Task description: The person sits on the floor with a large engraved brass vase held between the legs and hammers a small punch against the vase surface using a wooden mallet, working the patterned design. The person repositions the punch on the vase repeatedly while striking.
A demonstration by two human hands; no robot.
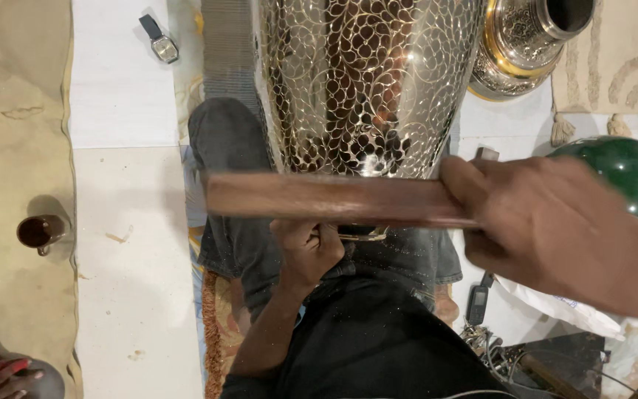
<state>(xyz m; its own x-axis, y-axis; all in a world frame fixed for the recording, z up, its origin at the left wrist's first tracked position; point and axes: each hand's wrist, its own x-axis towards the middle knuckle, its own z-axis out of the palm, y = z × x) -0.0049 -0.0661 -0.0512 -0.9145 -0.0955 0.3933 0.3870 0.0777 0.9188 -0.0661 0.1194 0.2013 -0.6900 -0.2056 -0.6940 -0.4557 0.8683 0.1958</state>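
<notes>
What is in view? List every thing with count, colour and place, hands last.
Engraved metal vase: one, silvery, centre, on the lap.
Second metal vessel: one, gold and silver, upper right.
Wooden stick: one, brown, across the vase's lower end.
Wristwatch: one, dark strap, upper left floor.
Cup: one, brown, left.
Green rounded object: one, right.
Left hand: below the stick, what it grips unclear.
Right hand: gripping the stick.
</notes>
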